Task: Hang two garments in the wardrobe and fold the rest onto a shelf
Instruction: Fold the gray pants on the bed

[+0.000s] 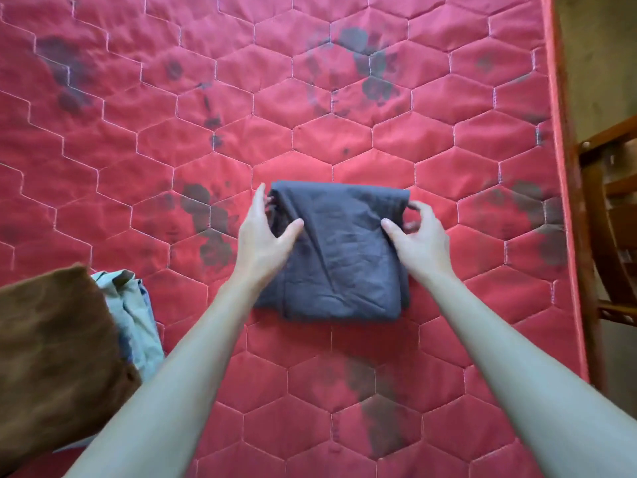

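Our dark grey garment (pixel 339 257) lies folded into a compact rectangle near the middle of the red quilted mattress (pixel 241 98). Our left hand (pixel 265 232) pinches its upper left edge, thumb on top. Our right hand (pixel 418 236) pinches the upper right edge, fingers curled. We judge the risk to be in lifting: gripped at only 2 far corners, the loose layers could slide and the fold sag open. At lower left, 1 brown garment (pixel 55 346) overlaps a pale blue garment (pixel 138 312). A wooden chair (pixel 613 201) stands past the mattress's right edge.

Dark folded garment (pixel 339 257) flat on mattress (pixel 241 150).
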